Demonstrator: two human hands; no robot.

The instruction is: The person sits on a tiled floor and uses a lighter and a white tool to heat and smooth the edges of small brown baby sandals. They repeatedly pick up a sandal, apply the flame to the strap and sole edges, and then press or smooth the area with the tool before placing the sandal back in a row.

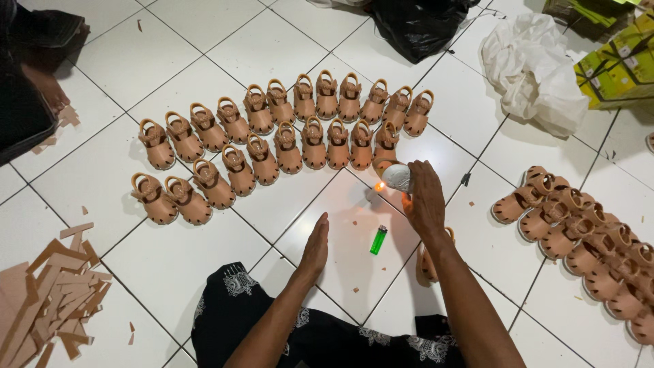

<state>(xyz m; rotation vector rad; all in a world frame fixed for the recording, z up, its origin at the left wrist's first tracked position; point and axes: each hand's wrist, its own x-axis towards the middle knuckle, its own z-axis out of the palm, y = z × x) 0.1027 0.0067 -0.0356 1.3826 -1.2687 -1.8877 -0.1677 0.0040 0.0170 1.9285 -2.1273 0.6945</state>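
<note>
From the head camera: the right hand [424, 199] grips a small lit burner [395, 177] — its flame [379, 186] sits just near the sandal rows [286, 136]. The left hand [315, 247] rests flat, fingers straight together, beside a green lighter [379, 240]. Two neat rows look finished — a heap of sandals [586, 238] waits at right.

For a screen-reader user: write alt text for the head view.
A right hand holds a small lit burner beside rows of small tan sandals on a white tiled floor. The open left hand hovers near a green lighter.
</note>
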